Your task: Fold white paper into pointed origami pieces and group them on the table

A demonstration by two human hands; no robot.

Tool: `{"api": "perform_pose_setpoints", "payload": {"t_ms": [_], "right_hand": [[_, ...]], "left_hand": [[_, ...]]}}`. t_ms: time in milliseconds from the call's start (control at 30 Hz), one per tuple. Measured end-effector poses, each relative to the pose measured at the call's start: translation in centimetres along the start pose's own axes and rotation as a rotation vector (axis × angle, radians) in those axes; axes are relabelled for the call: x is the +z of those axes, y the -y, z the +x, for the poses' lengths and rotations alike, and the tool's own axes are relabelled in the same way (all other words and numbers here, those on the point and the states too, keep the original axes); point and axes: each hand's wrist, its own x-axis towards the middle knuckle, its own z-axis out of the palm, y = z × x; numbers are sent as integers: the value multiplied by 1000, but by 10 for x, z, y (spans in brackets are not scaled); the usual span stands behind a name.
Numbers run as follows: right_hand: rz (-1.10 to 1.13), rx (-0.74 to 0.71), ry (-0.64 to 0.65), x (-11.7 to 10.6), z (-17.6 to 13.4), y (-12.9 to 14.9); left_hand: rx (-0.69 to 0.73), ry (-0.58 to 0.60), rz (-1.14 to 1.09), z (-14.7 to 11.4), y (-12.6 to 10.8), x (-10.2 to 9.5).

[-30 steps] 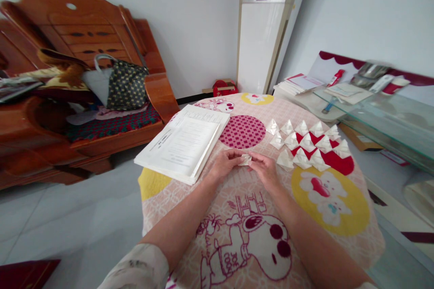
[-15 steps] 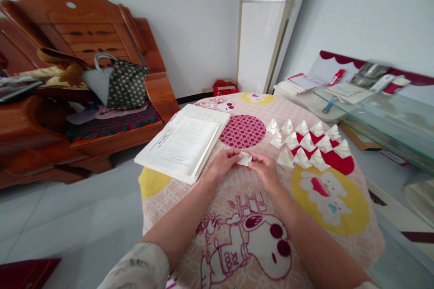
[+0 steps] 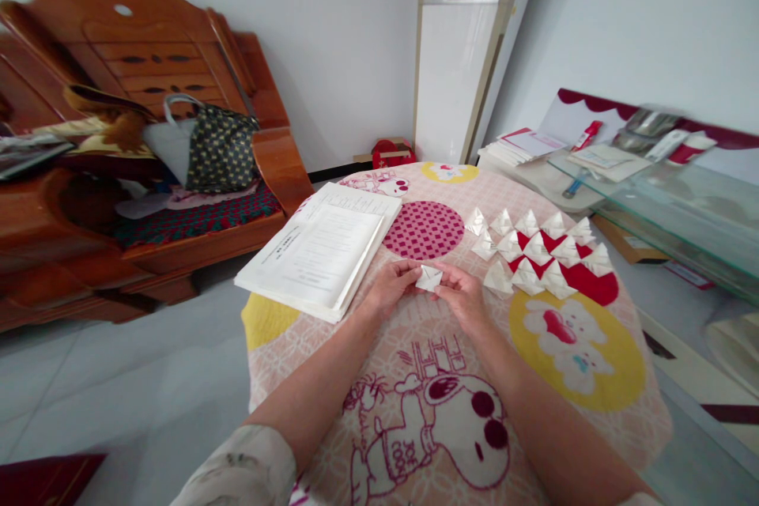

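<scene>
Being held over the tablecloth (image 3: 409, 328): small folded paper (image 3: 428, 278), pinched on its left by the left hand (image 3: 392, 286), on its right by the right hand (image 3: 463, 296), fingers curled in. Paper stack (image 3: 317, 253) is placed left; white folded pyramids (image 3: 537, 250) are set in rows right.

Ahead of my left hand (image 3: 392, 286) and right hand (image 3: 461, 292), I have an open lane up the worktop (image 3: 436, 186) to its far edge. On the left a paper stack (image 3: 317, 253) blocks me, a low slab reaching the left edge. Towards the right edge, peaked folded papers (image 3: 537, 250) stand in close rows with only narrow gaps; the nearest is just beside my right hand. I could pass along their near side, over flat surface to the near right edge. Past the far right edge, a glass shelf (image 3: 681, 198) bars the way. My forearms (image 3: 323, 379) fence in the room nearest me.
</scene>
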Motion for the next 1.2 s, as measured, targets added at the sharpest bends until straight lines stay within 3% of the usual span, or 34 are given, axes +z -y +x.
{"api": "perform_pose_setpoints", "payload": {"t_ms": [833,1067,1200], "right_hand": [[-64,6,14,-1,-2,1],[-58,39,14,1,-4,6],[-59,35,-26,1,-4,7]], "left_hand": [[9,-31,-99,1,4,0],[225,-59,207,1,6,3],[239,-30,287,0,3,4]]}}
